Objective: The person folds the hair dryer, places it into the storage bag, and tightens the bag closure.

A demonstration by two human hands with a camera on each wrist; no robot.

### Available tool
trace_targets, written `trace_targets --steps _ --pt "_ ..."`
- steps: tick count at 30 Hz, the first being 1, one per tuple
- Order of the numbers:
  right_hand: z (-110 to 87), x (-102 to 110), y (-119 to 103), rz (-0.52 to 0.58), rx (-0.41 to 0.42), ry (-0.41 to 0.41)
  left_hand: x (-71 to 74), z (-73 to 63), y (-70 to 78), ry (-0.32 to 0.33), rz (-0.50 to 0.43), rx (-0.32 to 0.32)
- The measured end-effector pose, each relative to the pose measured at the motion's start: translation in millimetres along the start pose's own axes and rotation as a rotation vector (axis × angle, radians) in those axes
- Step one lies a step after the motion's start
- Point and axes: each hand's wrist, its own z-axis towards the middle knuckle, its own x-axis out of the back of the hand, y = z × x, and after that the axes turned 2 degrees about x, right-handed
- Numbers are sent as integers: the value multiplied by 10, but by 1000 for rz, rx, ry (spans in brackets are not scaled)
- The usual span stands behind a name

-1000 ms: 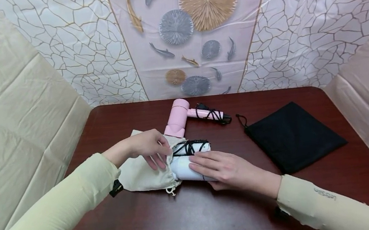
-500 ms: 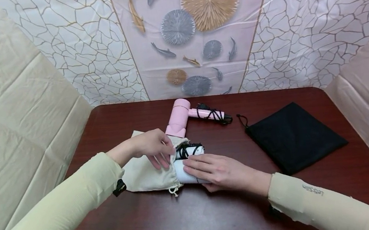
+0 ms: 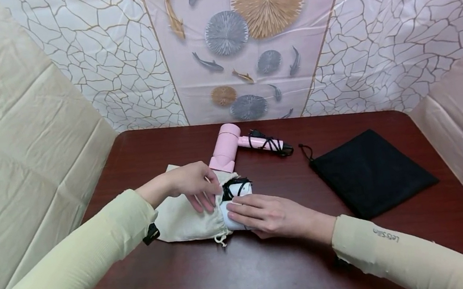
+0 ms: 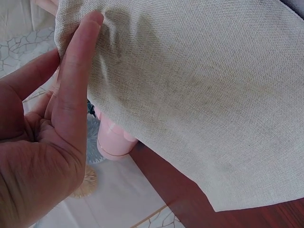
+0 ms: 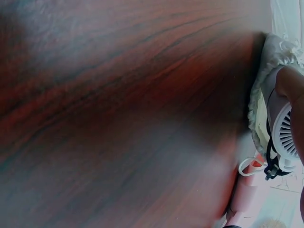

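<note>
My left hand [image 3: 195, 186] pinches the mouth edge of a cream drawstring bag [image 3: 185, 224], which lies flat on the table. In the left wrist view, the thumb and fingers close on the upper edge of the woven cloth. A white hair dryer [image 3: 229, 218] sits partly inside the bag, its front end hidden by the cloth. Black cord is wound round its folded handle [image 3: 244, 189]. My right hand [image 3: 273, 214] grips the dryer's rear end from the right. The right wrist view shows the dryer's vent grille [image 5: 286, 133] beside that hand.
A pink hair dryer [image 3: 225, 147] with a cord-wrapped handle lies just behind the cream bag. To the right, a black drawstring bag [image 3: 373, 172] lies flat on the dark red wooden table [image 3: 248, 274]. Fabric walls [image 3: 116, 67] enclose the table's back and sides.
The right hand has moved left with the white hair dryer, and more of the dryer is inside the cream bag. The left hand keeps its hold on the bag's mouth.
</note>
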Motion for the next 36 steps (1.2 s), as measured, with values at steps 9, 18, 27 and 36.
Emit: trace_targets --steps 9,18,27,36 --pt "-21 -74 -17 19 19 0 -19 51 -33 -14 0 9" --pt "-128 -86 -16 129 -74 -68 -51 75 -58 1 3 20" --pt "-192 10 -87 260 -233 -126 -64 85 -47 -6 -15 26" --pt "-289 127 -212 335 -492 -126 -54 92 -60 6 -21 34"
